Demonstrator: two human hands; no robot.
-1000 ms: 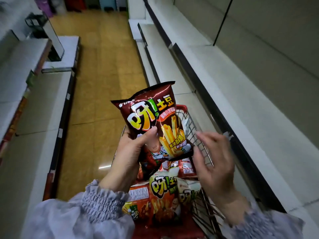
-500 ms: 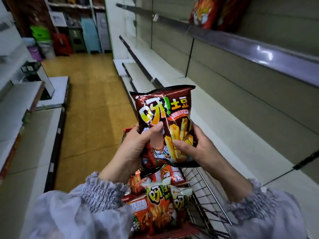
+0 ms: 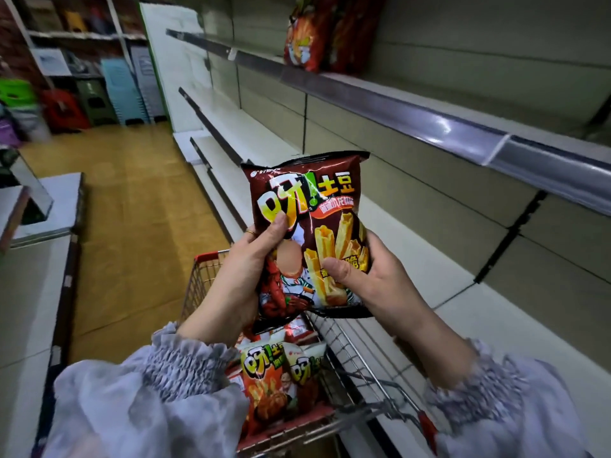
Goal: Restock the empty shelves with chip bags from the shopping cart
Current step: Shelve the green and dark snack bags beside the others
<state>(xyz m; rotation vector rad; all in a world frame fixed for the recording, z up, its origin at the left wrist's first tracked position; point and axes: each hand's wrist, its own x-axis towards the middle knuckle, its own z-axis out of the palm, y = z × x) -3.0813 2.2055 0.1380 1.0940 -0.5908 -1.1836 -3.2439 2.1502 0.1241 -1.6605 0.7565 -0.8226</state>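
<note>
Both hands hold a dark brown chip bag (image 3: 307, 206) upright above the wire shopping cart (image 3: 334, 332). My left hand (image 3: 238, 276) grips the bag's left side with the thumb on its front. My right hand (image 3: 373, 279) grips the lower right corner, thumb pressed on the front. Several orange and brown chip bags (image 3: 271, 381) lie in the cart below. On the upper right shelf (image 3: 413, 107) stand two red chip bags (image 3: 317, 31). The lower shelves (image 3: 380, 246) to the right are bare.
A yellow floor aisle (image 3: 132, 200) runs ahead on the left. White low shelving (image 3: 36, 292) lines the left side. Coloured stools and boxes (image 3: 99, 100) stand at the far end. The cart's red handle end (image 3: 426, 424) is near my right sleeve.
My right hand has come off the cart and taken hold of the bag's lower right. The bag has risen and my view has lifted towards the right shelves.
</note>
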